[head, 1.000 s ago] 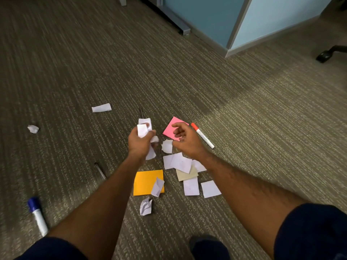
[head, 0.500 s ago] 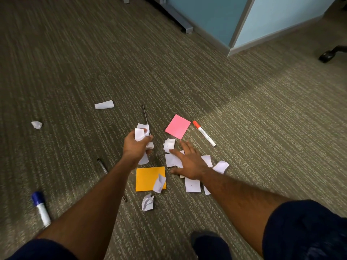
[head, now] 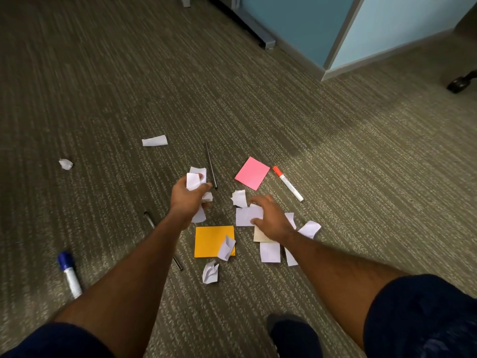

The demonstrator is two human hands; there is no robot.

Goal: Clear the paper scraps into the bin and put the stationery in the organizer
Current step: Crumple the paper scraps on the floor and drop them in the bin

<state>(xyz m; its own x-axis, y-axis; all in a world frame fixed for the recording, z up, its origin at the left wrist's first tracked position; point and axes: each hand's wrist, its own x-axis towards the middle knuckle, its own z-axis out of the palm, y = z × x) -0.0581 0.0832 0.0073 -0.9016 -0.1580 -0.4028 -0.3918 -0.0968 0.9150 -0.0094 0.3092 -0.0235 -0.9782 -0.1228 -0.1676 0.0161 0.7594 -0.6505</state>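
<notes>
At frame centre, the left hand (head: pixel 189 200) grips a bunch of paper scraps (head: pixel 196 178), fingers curled tight. Beside it, the right hand (head: pixel 271 218) pinches a white scrap (head: pixel 244 217) lying on the carpet (head: pixel 335 177).

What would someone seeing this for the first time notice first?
The left hand grips a wad of white scraps; the right hand pinches a white scrap lying on the carpet. An orange sticky note lies nearer the person, a pink sticky note farther, a red marker to its right.
</notes>
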